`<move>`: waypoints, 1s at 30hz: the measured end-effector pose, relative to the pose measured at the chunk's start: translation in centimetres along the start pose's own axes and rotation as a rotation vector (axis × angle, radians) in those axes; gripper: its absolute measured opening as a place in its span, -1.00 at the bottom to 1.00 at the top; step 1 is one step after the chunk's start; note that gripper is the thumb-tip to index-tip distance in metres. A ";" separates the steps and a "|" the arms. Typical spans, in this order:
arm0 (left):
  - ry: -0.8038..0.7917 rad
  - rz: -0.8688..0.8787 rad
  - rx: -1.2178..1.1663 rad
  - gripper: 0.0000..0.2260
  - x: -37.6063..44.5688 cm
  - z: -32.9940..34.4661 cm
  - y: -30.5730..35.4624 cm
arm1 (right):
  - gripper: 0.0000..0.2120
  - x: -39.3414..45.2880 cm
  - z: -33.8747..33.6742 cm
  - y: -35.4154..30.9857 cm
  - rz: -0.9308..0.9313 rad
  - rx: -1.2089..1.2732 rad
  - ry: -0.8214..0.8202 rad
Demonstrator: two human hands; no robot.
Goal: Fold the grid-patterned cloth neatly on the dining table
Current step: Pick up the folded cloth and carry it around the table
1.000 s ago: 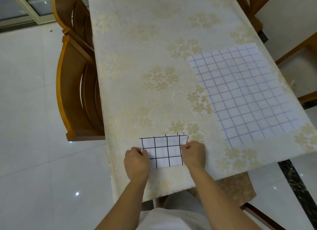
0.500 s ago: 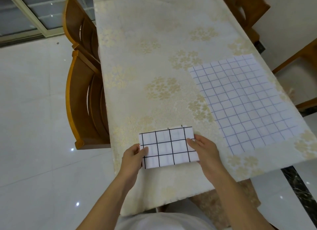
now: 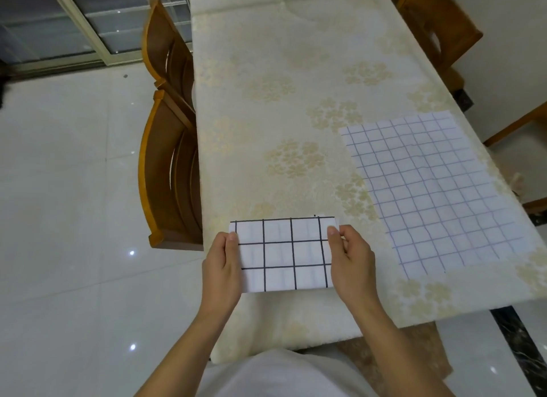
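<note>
A: Looking down along a long dining table [image 3: 284,71] under a cream tablecloth with pale gold flower clusters; warm brown wooden chairs [image 3: 168,186] stand tucked along its left side; a white tiled floor lies beyond.

B: And the cloths?

A: A large white cloth with a thin blue-grey grid [image 3: 429,189] lies spread flat near the right edge, untouched; a smaller white cloth with a bold black grid [image 3: 282,254], folded into a compact rectangle, sits at the near edge, held between both hands.

B: How are the hands set?

A: The left hand [image 3: 222,266] pinches the folded rectangle's left edge, thumb on top; the right hand [image 3: 352,263] pinches the right edge likewise; both are closed on it.

B: What has changed?

A: A second ago the hands pressed the packet flat; now they grip its ends, apparently lifting it; the folding of this cloth looks finished, so it seems ready to be set aside, and the spread cloth probably comes next.
</note>
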State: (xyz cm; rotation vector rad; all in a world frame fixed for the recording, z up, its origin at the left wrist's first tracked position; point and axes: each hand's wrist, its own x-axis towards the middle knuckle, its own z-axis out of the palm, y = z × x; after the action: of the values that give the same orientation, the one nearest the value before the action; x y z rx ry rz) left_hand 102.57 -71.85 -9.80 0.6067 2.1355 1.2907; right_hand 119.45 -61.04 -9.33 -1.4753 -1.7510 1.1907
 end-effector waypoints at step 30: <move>0.742 -0.278 -0.005 -0.66 -11.6 -19.9 -10.2 | -0.71 -10.9 19.6 -7.3 -0.323 -0.109 -0.636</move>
State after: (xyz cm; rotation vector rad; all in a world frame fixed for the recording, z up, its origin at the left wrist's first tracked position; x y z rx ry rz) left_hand 96.92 -96.33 -8.76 -0.2261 2.6603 1.5040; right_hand 102.07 -76.94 -10.37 -0.8518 -2.3893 1.5021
